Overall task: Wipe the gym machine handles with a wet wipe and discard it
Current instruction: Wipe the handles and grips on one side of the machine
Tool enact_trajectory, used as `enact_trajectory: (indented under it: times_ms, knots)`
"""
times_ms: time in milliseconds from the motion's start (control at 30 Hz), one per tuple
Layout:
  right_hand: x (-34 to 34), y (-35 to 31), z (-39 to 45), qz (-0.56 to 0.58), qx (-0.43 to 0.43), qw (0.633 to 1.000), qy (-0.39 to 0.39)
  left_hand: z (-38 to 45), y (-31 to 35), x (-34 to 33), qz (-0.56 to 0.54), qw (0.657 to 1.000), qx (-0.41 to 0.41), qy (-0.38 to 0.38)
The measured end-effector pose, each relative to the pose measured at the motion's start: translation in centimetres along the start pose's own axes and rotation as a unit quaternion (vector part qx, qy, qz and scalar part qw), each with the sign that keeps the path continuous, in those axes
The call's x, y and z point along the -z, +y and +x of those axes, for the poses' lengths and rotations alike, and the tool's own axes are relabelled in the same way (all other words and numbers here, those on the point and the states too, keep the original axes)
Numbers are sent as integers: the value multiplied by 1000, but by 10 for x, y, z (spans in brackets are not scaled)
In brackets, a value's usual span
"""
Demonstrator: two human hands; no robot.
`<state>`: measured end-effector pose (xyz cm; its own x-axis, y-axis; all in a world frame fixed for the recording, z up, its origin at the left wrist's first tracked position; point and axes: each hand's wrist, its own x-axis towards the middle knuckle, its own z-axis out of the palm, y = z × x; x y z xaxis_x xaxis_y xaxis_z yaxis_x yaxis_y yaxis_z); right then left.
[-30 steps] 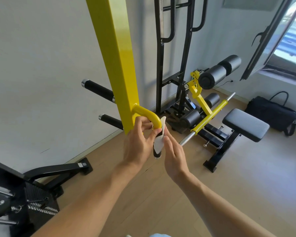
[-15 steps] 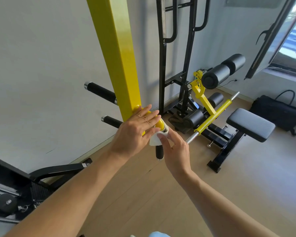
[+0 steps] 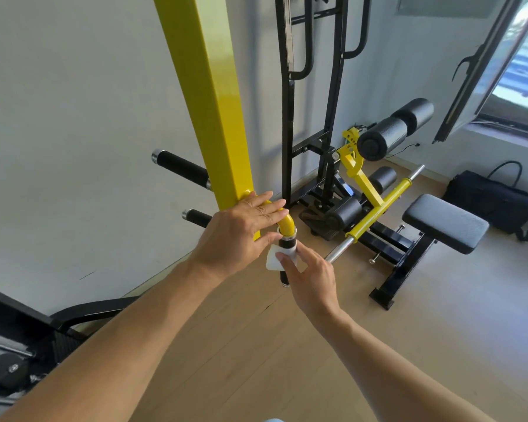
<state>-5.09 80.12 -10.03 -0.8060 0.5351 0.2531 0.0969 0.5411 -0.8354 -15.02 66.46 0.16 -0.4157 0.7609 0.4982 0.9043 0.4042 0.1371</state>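
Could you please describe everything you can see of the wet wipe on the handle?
The wet wipe is a small white sheet, soft and damp-looking, folded around the black grip just below the yellow curved tube. The right hand pinches it against the grip, fingertips on top; a flap sticks out leftward. The left hand rests on the tube above, its thumb near the wipe.

No text, label, brand or number can be read on anything here.
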Motion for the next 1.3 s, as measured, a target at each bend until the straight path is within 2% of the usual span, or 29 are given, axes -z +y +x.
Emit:
enact_trajectory:
  times_ms: [133, 333, 533, 700, 900, 1067, 1233, 1300]
  knots:
    - [7, -14, 9, 45, 33, 997, 55, 2, 3, 2, -19, 1000, 24, 3]
    - [-7, 14, 2, -9, -31, 999, -31, 3, 4, 2, -35, 999, 30, 12]
    - [0, -3, 8, 39, 7, 999, 31, 3, 9, 3, -40, 998, 34, 20]
    - [-10, 17, -1, -6, -22, 999, -40, 1, 9, 5, -45, 998, 40, 18]
    - [0, -6, 10, 57, 29, 997, 35, 2, 11, 6, -49, 998, 43, 15]
    - [-10, 21, -1, -28, -30, 997, -66, 2, 9, 7, -54, 997, 52, 7]
    - [7, -5, 12, 56, 42, 997, 27, 1, 11, 5, -66, 996, 51, 6]
    - [3, -4, 10, 55, 53, 997, 22, -1, 12, 4, -69, 996, 52, 10]
